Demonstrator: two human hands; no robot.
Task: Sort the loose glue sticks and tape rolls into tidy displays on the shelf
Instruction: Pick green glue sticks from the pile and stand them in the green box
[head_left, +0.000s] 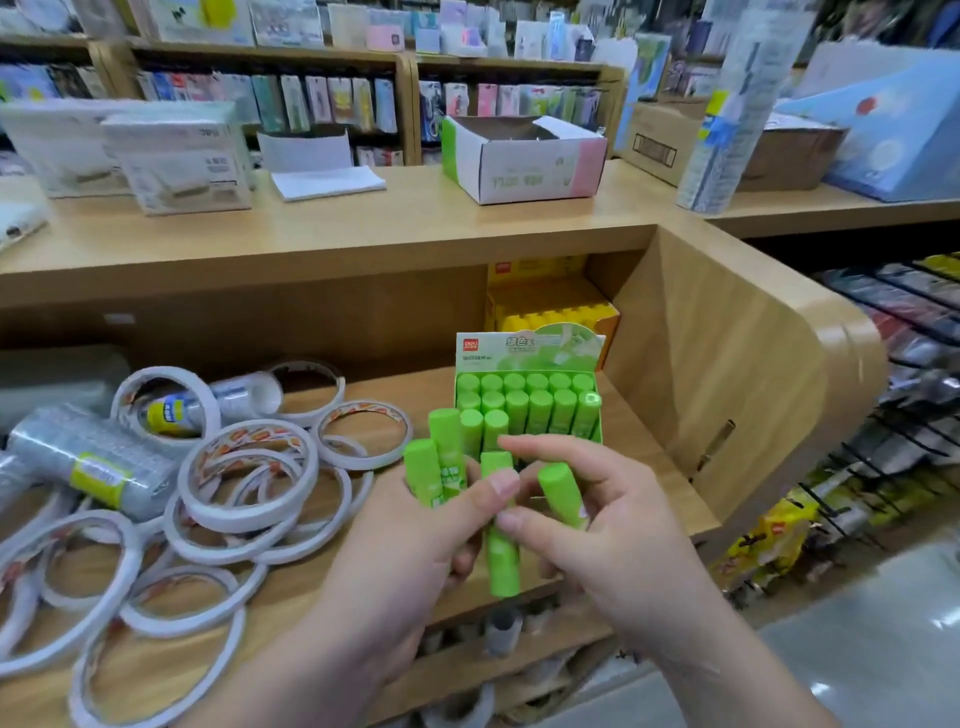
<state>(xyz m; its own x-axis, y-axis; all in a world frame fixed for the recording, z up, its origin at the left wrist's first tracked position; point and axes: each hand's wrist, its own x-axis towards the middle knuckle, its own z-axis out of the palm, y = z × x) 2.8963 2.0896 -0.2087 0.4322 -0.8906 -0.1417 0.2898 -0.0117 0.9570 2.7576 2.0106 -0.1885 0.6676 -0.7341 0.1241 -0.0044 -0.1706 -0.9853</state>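
A green display box (524, 353) of upright green glue sticks (540, 410) stands on the wooden shelf (395, 384). In front of it my left hand (405, 561) grips a bunch of loose green glue sticks (439, 467). My right hand (597, 525) pinches one long glue stick (503, 566) from that bunch and holds another glue stick (563, 491) in its fingers. White tape rolls (244, 478) lie in a loose heap on the shelf to the left.
Wrapped clear tape packs (98, 462) lie at the far left. A yellow glue stick box (556, 306) stands behind the green one. The upper counter (363, 228) carries an open white box (524, 156) and stacked white packs (176, 161). A curved shelf wall (727, 364) closes the right side.
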